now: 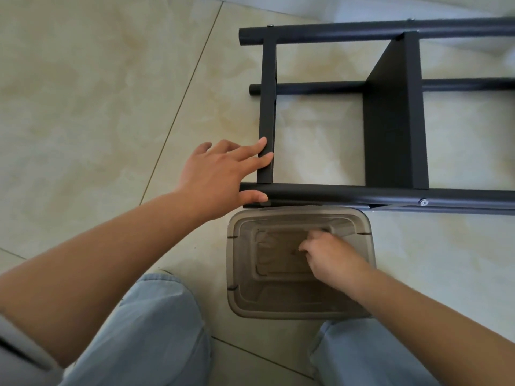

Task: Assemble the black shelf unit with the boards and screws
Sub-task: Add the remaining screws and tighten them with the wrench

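The black shelf unit (pixel 390 121) lies on its side on the tiled floor (pixel 97 93). The left hand (pixel 220 174) rests on its end board (pixel 267 107) with fingers straight. The right hand (pixel 328 257) reaches into a clear plastic box (pixel 278 307) just beside the frame, fingers curled; whether they pinch something, I cannot tell.

Left hand (pixel 220 174) steadies shelf frame (pixel 390 123); right hand (pixel 331 257) (fingers curled) inside tub (pixel 242 299).

A translucent grey plastic container (pixel 299 302) is sitting on the glossy beige tiled floor (pixel 97 93), between knees in light blue jeans (pixel 156 330), with thin dark grout lines crossing the tiles.
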